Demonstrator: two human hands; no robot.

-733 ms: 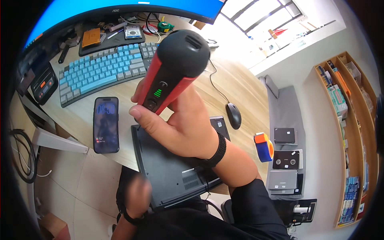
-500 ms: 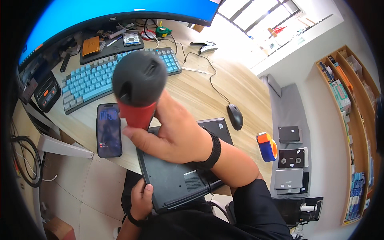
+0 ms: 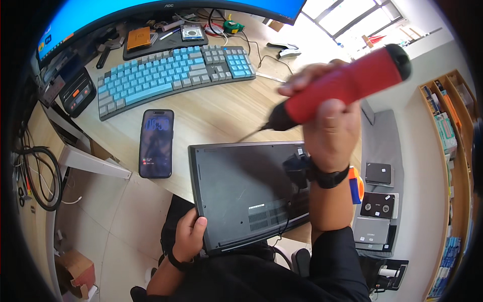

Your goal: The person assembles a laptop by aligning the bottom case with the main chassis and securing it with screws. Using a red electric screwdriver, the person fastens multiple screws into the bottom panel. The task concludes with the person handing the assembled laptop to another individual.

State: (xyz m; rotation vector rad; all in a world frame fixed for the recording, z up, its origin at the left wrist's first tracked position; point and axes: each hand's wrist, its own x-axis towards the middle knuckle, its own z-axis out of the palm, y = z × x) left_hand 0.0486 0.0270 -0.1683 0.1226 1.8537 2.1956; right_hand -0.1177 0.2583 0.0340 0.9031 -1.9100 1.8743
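Note:
A black laptop (image 3: 229, 183) lies bottom side up at the desk's front edge, its vents facing me. My left hand (image 3: 189, 237) grips its near left edge, the thumb on top. Wrapped around a red electric screwdriver (image 3: 347, 88) with black ends, my right hand (image 3: 332, 136) is raised over the laptop's far right part. The screwdriver is tilted, its thin bit pointing down and left toward the laptop's far edge. Whether the bit touches anything I cannot tell. A dark shadow falls across the laptop's underside.
A phone (image 3: 156, 143) lies left of the laptop. Beyond are a blue-grey keyboard (image 3: 171, 75), a monitor (image 3: 166, 15) and a green tape measure (image 3: 233, 26). An orange-and-blue tape roll (image 3: 356, 186) is partly hidden by my right arm. More laptops (image 3: 378, 204) rest on a grey bench.
My right hand has swung right with the screwdriver, which has turned from pointing up at me to lying tilted sideways. My left hand keeps its hold on the laptop. The view has shifted.

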